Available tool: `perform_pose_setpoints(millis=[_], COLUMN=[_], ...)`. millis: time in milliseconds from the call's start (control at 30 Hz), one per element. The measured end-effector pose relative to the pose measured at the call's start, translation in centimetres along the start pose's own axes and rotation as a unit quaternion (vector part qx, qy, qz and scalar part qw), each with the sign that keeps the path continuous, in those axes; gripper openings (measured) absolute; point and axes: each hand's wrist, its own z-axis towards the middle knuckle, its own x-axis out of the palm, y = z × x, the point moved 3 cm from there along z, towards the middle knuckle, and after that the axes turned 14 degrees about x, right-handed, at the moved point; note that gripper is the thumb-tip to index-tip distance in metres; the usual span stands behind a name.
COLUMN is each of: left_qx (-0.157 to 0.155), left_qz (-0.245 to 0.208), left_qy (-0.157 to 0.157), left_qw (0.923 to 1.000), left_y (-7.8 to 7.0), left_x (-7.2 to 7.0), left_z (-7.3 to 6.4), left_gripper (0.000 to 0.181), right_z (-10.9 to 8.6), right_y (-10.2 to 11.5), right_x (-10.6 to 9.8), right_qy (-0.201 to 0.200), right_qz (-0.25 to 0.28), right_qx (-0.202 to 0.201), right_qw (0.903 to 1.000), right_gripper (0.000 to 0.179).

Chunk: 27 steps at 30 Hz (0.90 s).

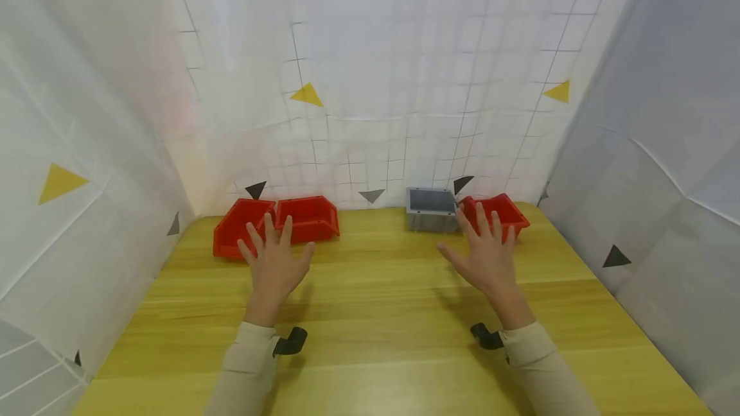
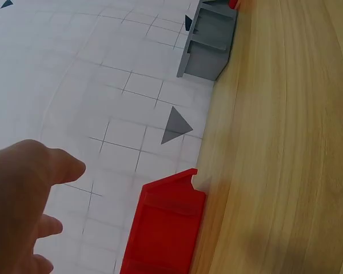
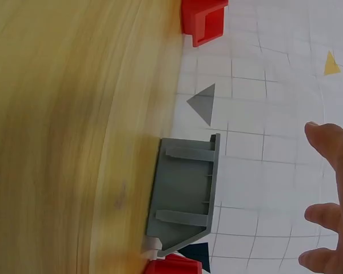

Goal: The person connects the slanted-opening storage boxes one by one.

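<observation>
Fingers spread wide, my left hand point(image 1: 275, 269) is raised over the wooden table and holds nothing. Beyond its fingertips sit two red bins, one at the far left point(image 1: 228, 236) and one beside it point(image 1: 309, 218). My right hand point(image 1: 488, 262) is likewise held up with fingers apart and nothing in it. It overlaps a red bin point(image 1: 509, 210) at the back right, partly hiding it. Just left of that bin stands a grey bin point(image 1: 432, 220). In the left wrist view the thumb point(image 2: 63, 165) shows apart from the red bin point(image 2: 163, 228).
The wooden table point(image 1: 370, 339) runs back to a white sheet point(image 1: 370, 69) with grid lines and yellow and dark triangles. White sheeting also closes off the left and right sides. A black curved piece point(image 1: 291, 341) sticks out from each sleeve at the wrist.
</observation>
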Motion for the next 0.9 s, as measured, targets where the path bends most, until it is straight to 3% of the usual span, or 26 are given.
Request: perform_pose_setpoints(millis=[333,633,900], left_qx=[-0.018,-0.071,-0.082], left_qz=[-0.039,-0.043,-0.051], left_qy=[0.016,0.018,-0.023], left_qw=[0.9990,0.9964,0.9951], left_y=[1.8,5.4,8.2], left_x=[0.1,-0.8,-1.8], left_z=[-0.2,-1.2,-1.5], left_gripper=[0.087,0.091,0.085], right_z=[-0.6,0.9,2.9], right_y=[1.5,5.6,9.9], right_x=[2.0,4.0,5.7], right_qy=[0.055,0.102,0.139], right_qz=[0.022,0.044,0.079], right_qx=[-0.014,-0.105,-0.157], right_qw=[0.9981,0.9883,0.9745], right_gripper=[0.081,0.073,0.070])
